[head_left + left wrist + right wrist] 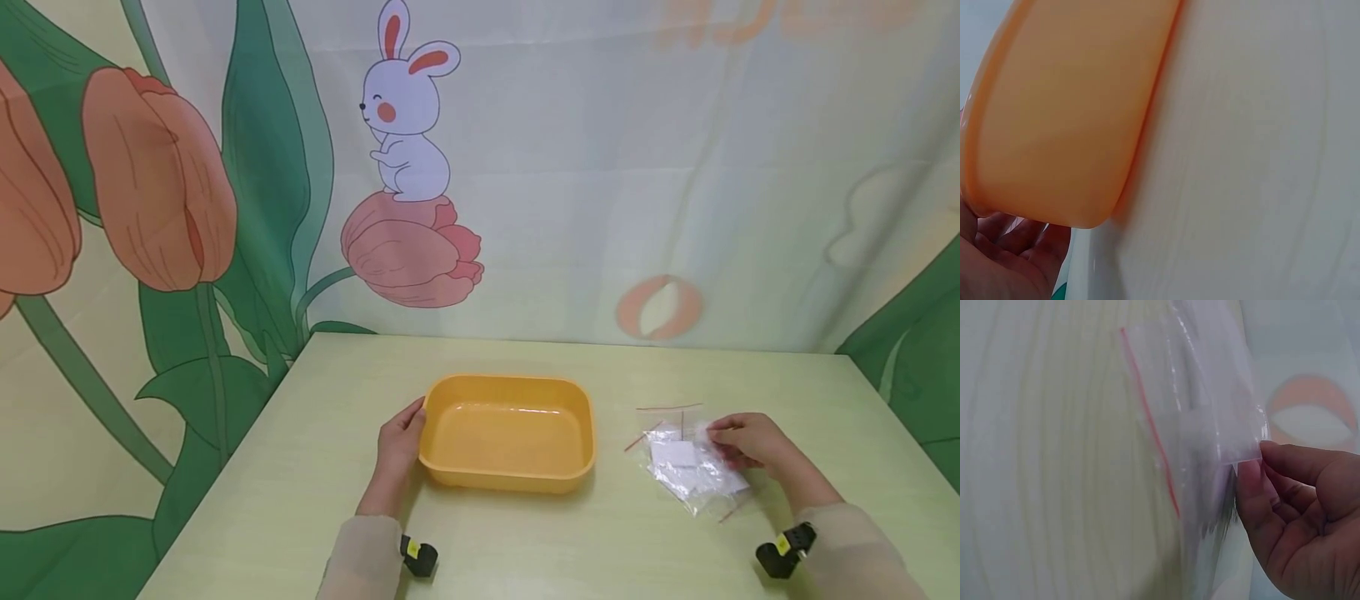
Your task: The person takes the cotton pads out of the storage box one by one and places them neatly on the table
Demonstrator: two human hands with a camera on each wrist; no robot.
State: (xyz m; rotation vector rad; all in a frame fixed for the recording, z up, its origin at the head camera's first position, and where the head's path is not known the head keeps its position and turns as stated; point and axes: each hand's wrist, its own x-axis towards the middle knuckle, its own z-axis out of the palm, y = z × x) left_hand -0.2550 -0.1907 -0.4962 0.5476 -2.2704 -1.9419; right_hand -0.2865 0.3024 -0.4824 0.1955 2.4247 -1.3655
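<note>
A yellow plastic tray (507,482) sits on the table, its inside bare. My left hand (400,446) grips its left end at the rim. From the left wrist, the tray (1072,125) looks orange, with curled fingers (1022,237) against its end. To the right lies a loose pile of clear zip-lock bags (693,483) with red seal strips and a white patch on top. My right hand (753,442) pinches the pile's right side. In the right wrist view, thumb and fingers (1254,506) hold the edge of a clear bag (1222,394).
The pale wood-grain table (510,542) ends at the back against a printed curtain (570,167) with a rabbit and tulips. A small black wrist camera (418,557) is worn at the left sleeve, another camera (783,552) at the right.
</note>
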